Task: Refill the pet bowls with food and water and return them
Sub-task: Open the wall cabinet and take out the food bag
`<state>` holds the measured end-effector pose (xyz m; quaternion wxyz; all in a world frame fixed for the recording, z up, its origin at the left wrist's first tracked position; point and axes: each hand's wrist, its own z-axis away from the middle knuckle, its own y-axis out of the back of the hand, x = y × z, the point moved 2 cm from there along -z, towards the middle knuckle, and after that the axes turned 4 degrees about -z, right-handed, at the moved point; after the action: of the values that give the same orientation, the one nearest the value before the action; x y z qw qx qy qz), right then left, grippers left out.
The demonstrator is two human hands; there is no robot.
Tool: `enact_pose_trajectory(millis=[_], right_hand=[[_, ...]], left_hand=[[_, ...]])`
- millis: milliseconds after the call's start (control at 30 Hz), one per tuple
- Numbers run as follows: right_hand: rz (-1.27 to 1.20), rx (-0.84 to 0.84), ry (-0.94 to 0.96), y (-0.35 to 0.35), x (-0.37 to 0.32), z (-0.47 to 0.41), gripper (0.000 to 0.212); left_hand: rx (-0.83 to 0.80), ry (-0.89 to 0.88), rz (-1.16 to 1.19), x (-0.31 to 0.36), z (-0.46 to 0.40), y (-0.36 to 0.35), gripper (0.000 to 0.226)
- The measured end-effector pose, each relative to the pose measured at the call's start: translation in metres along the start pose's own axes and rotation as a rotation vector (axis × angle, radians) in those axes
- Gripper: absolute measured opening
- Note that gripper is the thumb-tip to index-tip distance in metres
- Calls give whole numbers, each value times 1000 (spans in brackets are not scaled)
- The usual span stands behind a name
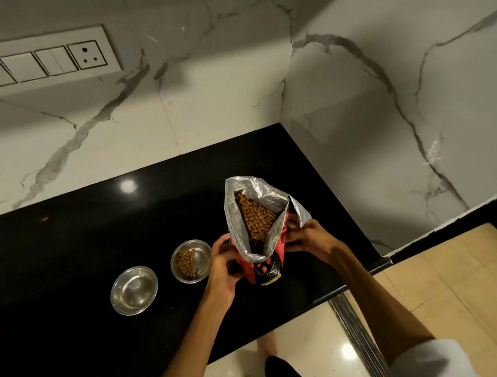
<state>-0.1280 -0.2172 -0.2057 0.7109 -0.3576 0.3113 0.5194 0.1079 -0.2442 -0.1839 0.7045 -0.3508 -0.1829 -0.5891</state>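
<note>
An open bag of pet food [258,227] stands upright on the black counter [63,256], red and black outside, silver inside, with brown kibble showing at its mouth. My left hand [224,268] grips its left side and my right hand [305,239] grips its right side near the torn flap. Left of the bag sits a steel bowl [191,261] holding some kibble. Further left and nearer me is a second steel bowl [134,290] with nothing visible in it.
Marble walls close the counter at the back and right, meeting in a corner behind the bag. A switch panel [34,62] with a socket is on the back wall. The counter's front edge runs diagonally above a tiled floor [456,282], where my bare feet show.
</note>
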Motion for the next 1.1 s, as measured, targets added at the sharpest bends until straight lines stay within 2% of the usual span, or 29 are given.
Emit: enact_pose_trajectory(millis=[200, 300, 467, 733, 833, 1100], right_hand=[[-29, -17, -2, 4, 1, -8, 49], [-43, -15, -9, 4, 5, -9, 51], [-53, 5, -14, 7, 11, -8, 43], [-42, -8, 29, 5, 1, 6, 53], [-39, 11, 37, 8, -4, 14, 58], [28, 36, 79, 10, -9, 43, 53]], left_hand=[[27, -23, -10, -6, -10, 4, 30], [27, -15, -34, -8, -14, 6, 27], [6, -24, -103, -9, -13, 7, 41], [-12, -27, -111, -5, -4, 9, 59], [-20, -57, -112, -1, 2, 12, 63], [-63, -123, -149, 10, 27, 14, 62]])
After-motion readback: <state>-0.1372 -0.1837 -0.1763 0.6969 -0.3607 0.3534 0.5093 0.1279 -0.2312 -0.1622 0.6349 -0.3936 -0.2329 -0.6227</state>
